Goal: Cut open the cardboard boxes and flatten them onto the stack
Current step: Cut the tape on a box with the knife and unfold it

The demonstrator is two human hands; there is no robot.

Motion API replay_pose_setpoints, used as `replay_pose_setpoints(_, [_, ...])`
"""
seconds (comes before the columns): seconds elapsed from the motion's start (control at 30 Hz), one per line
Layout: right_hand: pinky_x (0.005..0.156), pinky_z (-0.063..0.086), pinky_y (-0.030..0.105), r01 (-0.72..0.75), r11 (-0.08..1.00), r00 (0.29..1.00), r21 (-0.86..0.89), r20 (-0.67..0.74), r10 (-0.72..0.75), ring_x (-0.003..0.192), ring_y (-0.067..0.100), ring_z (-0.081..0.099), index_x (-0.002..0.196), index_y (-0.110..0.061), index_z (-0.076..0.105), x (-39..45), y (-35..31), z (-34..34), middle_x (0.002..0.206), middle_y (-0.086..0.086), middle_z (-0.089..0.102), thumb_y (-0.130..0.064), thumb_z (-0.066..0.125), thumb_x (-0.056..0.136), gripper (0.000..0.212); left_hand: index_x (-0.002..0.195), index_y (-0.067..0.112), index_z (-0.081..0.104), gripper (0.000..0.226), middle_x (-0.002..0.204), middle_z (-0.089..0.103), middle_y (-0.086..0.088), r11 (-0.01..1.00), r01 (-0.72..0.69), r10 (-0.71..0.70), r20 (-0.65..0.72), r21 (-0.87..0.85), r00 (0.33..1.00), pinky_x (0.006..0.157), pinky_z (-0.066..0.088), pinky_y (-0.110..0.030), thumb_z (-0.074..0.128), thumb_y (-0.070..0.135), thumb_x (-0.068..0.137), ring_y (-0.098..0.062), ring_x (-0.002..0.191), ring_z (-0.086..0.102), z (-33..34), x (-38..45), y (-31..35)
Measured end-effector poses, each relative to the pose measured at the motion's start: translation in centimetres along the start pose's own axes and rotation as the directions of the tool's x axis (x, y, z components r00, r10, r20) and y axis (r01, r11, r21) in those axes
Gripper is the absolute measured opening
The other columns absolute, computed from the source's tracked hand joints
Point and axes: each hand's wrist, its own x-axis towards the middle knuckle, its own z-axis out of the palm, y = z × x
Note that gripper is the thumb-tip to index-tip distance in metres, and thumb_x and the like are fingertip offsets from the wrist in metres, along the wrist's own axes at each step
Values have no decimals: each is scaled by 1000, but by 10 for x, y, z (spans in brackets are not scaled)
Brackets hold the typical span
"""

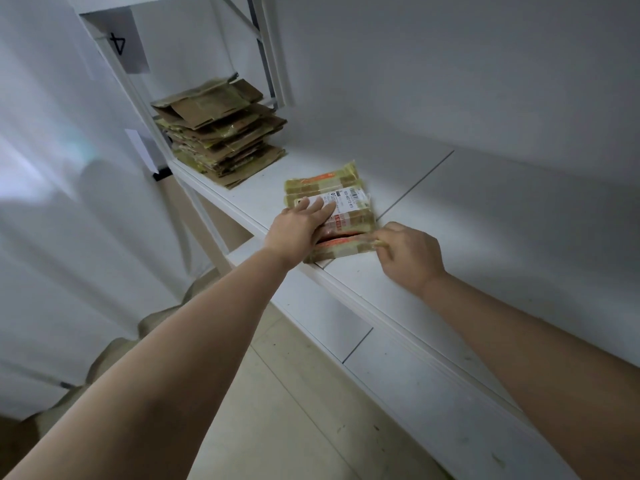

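Note:
A taped cardboard box [341, 197] with a white shipping label and orange tape lies on the white shelf [450, 237]. My left hand [299, 230] rests flat on its top, fingers spread over the label. My right hand [407, 258] is at the box's near right edge, fingers pinched on something small and pale at the box's slit seam; I cannot tell whether it is a cutter or a flap. A stack of flattened cardboard [221, 129] sits further back on the left end of the shelf.
A white upright post [138, 98] with a paper marked "4" [119, 43] stands left of the stack. A lower shelf [398, 375] runs beneath. Brown sacking [114, 355] lies on the floor at lower left. The white wall [450, 81] backs the shelf.

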Motion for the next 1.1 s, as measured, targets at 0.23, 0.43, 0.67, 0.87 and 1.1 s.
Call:
replay_pose_setpoints(0.23, [62,54,35,197,978,980,-64,50,-194,84,27,68,118,-24,66,2,-10,17,117,-6,67,5,61,70,56,132,14,58,37,131,61,-9,994,-105,104,-162,1,981,73,55,-45,51,24,98,-34,114,61,8,1,-10])
replay_pose_setpoints(0.43, [72,50,37,102,983,960,-152,275,-57,85,29,60,128,-31,53,12,-24,16,124,-9,48,-9,49,84,50,147,40,33,49,152,35,13,999,-16,16,7,52,1000,91,47,-37,35,51,99,-12,141,32,5,6,-22])
replay_pose_setpoints(0.67, [84,47,32,106,984,932,-145,358,-48,108,24,58,130,-42,53,6,-23,5,126,-14,58,-17,52,83,53,148,41,29,53,154,31,14,998,-42,39,53,57,998,93,43,-35,35,55,97,-11,142,30,-1,8,-23])
replay_pose_setpoints(0.87, [88,42,28,124,967,894,-225,448,-10,113,25,57,132,-42,52,-10,-26,-3,127,-2,61,-24,50,90,46,150,38,25,56,156,28,10,992,-64,54,90,107,994,97,42,-38,36,54,98,-16,143,29,-4,21,-6])
replay_pose_setpoints(1.1, [85,44,31,48,979,888,-200,458,50,109,26,58,131,-48,50,-4,-29,-13,119,2,63,-21,50,90,49,153,25,18,81,158,24,-4,989,-3,27,160,-151,987,111,29,-38,63,42,89,-26,142,29,-6,10,-18])
